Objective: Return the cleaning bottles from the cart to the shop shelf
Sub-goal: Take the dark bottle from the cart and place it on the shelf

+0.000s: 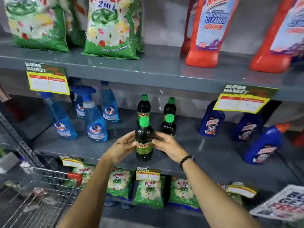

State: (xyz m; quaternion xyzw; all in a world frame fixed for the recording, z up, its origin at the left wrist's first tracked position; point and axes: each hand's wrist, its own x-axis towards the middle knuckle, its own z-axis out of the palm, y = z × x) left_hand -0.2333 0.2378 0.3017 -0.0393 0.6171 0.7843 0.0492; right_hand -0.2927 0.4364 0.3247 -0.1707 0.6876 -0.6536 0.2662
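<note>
Both hands meet at the near edge of the middle shelf (pixel 213 155), closed from either side on a dark bottle with a green cap (pixel 144 142). The left hand (pixel 122 148) wraps its left side, fingers curled over the red and yellow label; the right hand (pixel 166 143), with a beaded bracelet at the wrist, presses the right side with its fingertips. Each grip is partly closed, on the bottle alone. The bottle stands upright with its base at the shelf's front lip; whether it rests there or is just clear of it cannot be told.

Three more green-capped bottles (pixel 169 127) stand farther back, the nearest partly hidden behind the right hand. To the left stand blue spray bottles (pixel 96 122), one partly covered by a yellow price tag (pixel 48 83). To the right are dark blue cleaner bottles (pixel 212 122), blurred, their labels hard to read.

On the upper shelf, green detergent bags (pixel 111 28) and orange bathroom cleaner bottles (pixel 210 30) are cut off at the top of the view. The wire cart (pixel 49 191) shows at lower left, cut off by the edge; its contents are too blurred to make out.
</note>
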